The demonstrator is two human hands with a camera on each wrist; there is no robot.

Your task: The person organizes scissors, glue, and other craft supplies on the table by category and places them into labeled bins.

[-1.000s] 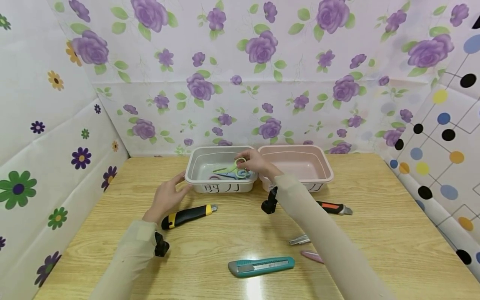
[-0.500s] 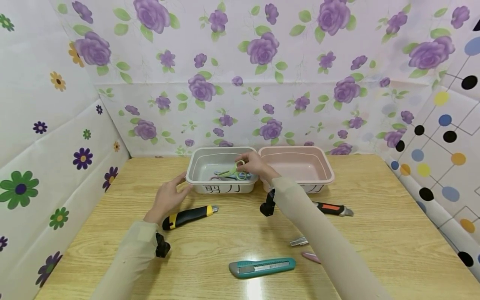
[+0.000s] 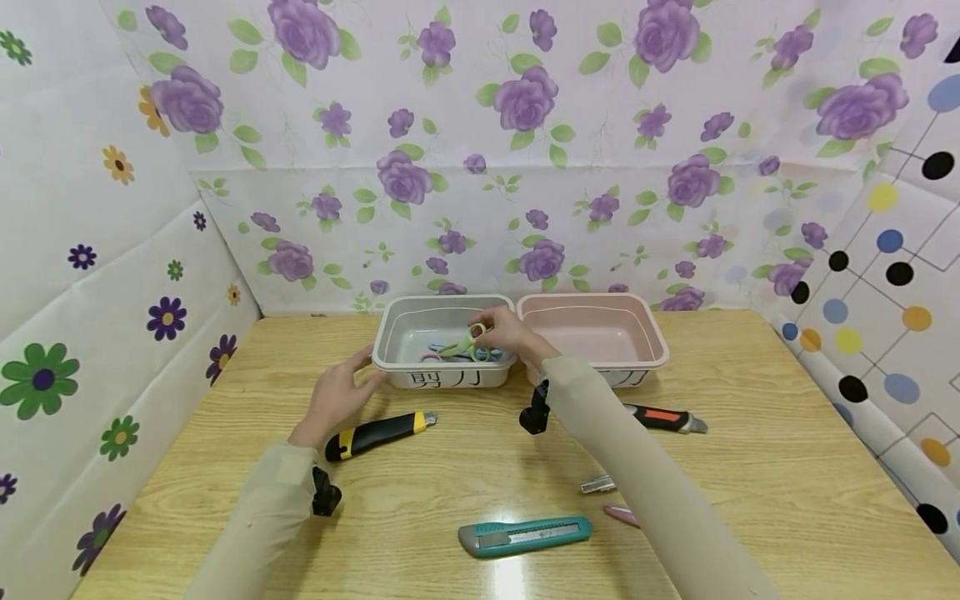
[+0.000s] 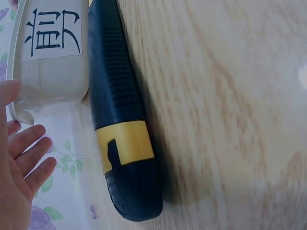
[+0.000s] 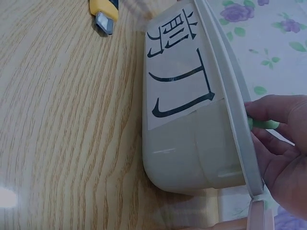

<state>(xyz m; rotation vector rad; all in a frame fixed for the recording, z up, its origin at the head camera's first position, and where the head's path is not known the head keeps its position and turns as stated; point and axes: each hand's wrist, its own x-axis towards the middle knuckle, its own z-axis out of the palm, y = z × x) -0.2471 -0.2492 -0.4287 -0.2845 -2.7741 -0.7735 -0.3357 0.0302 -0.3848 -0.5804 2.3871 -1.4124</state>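
My right hand (image 3: 510, 331) pinches a loop of the light green scissors (image 3: 457, 347) inside the grey bin (image 3: 491, 378), near its right end. The blades point left and lie over other scissors there, with a blue handle (image 3: 495, 355) and a pink loop (image 3: 431, 357) showing. In the right wrist view a bit of green handle (image 5: 265, 123) shows between thumb and fingers; the bin's wall hides the rest. At the bin's left end, my left hand (image 3: 339, 395) touches the rim. Its fingers (image 4: 29, 155) are loosely extended in the left wrist view.
A pink bin (image 3: 651, 343) stands against the grey one's right side. On the table lie a black-and-yellow utility knife (image 3: 381, 430), a teal one (image 3: 525, 536) and a black-and-orange one (image 3: 663, 417). My right forearm partly covers a metal piece (image 3: 597, 483) and a pink object (image 3: 622, 515).
My right hand has lowered the green scissors slightly into the grey bin, and the blades now tilt lower onto the others. The left hand stays at the rim.
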